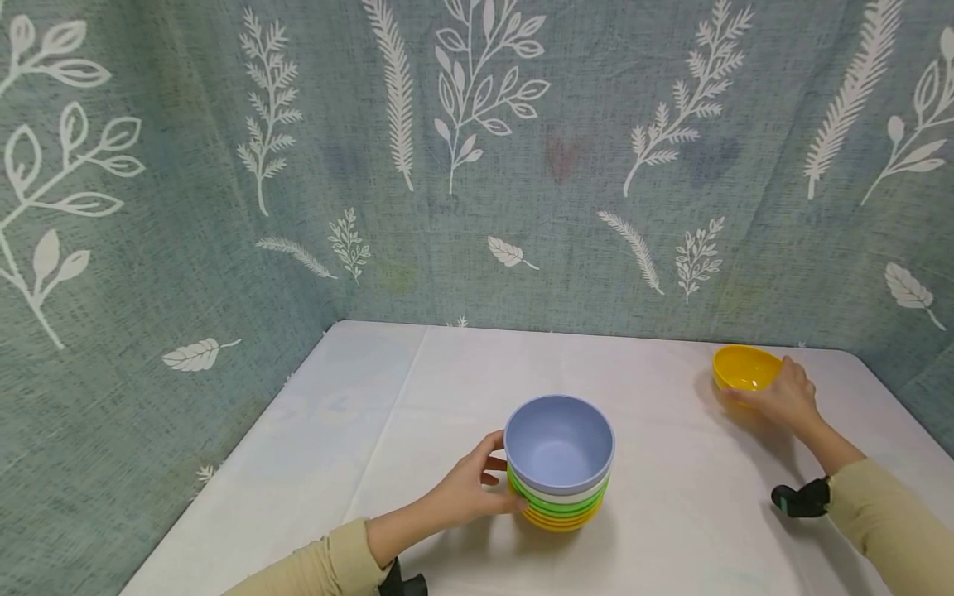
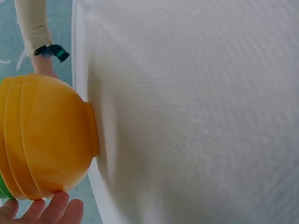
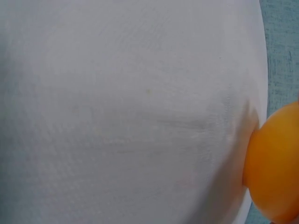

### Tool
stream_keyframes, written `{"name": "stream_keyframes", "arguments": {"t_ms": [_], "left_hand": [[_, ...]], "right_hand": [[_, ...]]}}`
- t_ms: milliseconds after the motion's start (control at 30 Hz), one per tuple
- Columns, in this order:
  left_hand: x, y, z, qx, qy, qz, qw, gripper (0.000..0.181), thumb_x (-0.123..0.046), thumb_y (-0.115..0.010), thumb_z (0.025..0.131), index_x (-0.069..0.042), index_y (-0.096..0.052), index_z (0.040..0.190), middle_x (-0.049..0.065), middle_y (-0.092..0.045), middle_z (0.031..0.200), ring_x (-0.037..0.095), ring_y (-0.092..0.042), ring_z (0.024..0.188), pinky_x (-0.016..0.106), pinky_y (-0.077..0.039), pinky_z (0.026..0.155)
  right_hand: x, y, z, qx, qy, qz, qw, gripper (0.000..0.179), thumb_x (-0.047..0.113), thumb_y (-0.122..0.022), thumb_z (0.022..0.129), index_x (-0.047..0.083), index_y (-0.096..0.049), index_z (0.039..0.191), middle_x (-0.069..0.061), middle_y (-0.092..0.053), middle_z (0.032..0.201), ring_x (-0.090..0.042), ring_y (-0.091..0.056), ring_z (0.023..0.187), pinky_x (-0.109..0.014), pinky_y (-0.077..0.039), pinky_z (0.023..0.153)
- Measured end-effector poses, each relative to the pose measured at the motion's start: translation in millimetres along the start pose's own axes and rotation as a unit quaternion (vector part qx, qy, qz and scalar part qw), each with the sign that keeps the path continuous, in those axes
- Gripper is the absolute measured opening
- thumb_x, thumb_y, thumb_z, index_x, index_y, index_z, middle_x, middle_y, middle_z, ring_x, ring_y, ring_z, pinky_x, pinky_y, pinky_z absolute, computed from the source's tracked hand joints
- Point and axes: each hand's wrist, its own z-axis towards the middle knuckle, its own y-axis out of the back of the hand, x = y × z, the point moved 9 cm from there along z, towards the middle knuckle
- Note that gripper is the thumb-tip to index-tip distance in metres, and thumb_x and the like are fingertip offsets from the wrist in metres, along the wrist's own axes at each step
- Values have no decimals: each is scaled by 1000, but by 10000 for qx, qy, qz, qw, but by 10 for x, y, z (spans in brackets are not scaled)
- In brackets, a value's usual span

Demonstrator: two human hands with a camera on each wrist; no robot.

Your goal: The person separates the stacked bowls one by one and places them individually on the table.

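A stack of nested bowls [image 1: 561, 447] stands near the middle of the table, a blue bowl on top, a white one below it, then green and yellow ones. My left hand [image 1: 477, 480] holds the stack from its left side, thumb toward the front and fingers curved along the wall. In the left wrist view, fingertips [image 2: 58, 205] meet the side of the lowest yellow bowl [image 2: 56, 135]. At the far right, my right hand [image 1: 786, 397] grips a separate yellow bowl [image 1: 745, 364] by its near right side. The right wrist view catches only part of that bowl [image 3: 275, 163].
A white-covered table [image 1: 447, 372] lies under everything, its back edge just behind the separate yellow bowl. Green leaf-patterned cloth [image 1: 477, 207] hangs behind and on the left. Black wrist straps [image 1: 805, 499] sit at both sleeves.
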Motion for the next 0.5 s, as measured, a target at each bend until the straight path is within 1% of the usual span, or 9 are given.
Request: {"name": "stream_keyframes", "arguments": {"t_ms": [67, 167, 300, 367, 433, 500], "left_hand": [[2, -1, 4, -5, -3, 18, 10000, 80, -22, -77, 71, -10, -34, 137, 14, -44, 133, 25, -53, 107, 38, -46, 83], [1, -1, 9, -13, -23, 59, 10000, 80, -22, -77, 71, -10, -34, 137, 14, -44, 133, 25, -54, 107, 38, -46, 83], [-4, -3, 9, -2, -20, 79, 10000, 80, -22, -77, 71, -10, -34, 137, 14, -44, 133, 25, -53, 107, 39, -46, 83], [-8, -5, 10, 9, -12, 73, 10000, 80, -22, -77, 72, -10, -33, 138, 14, -44, 133, 25, -53, 107, 39, -46, 83], [-11, -4, 9, 11, -15, 77, 10000, 80, -22, -77, 72, -10, -33, 138, 14, -44, 133, 26, -53, 107, 39, -46, 83], [-13, -2, 6, 12, -14, 71, 10000, 80, -22, -77, 72, -10, -33, 138, 14, -44, 133, 26, -53, 107, 38, -46, 83]], "right_hand": [[-6, -4, 1, 80, -12, -40, 10000, 114, 52, -66, 74, -24, -1, 131, -46, -13, 124, -56, -17, 110, -62, -20, 91], [-23, -5, -5, 234, -138, -50, 9996, 116, 54, -66, 72, -23, -2, 130, -45, -14, 124, -57, -18, 109, -63, -24, 88], [-45, 21, -19, 308, -319, -84, 9990, 119, 57, -68, 69, -23, -4, 129, -42, -16, 119, -56, -20, 107, -63, -28, 84], [-23, 49, -38, 286, -292, -92, 9991, 119, 56, -69, 68, -23, -3, 130, -42, -15, 119, -56, -19, 108, -63, -28, 85], [16, 80, -58, 247, -210, -63, 9995, 120, 55, -69, 69, -23, -2, 130, -43, -14, 121, -56, -17, 109, -64, -26, 89], [76, 118, -82, 184, -55, -31, 9998, 119, 54, -69, 70, -23, -1, 131, -44, -13, 123, -56, -15, 111, -64, -24, 91]]}}
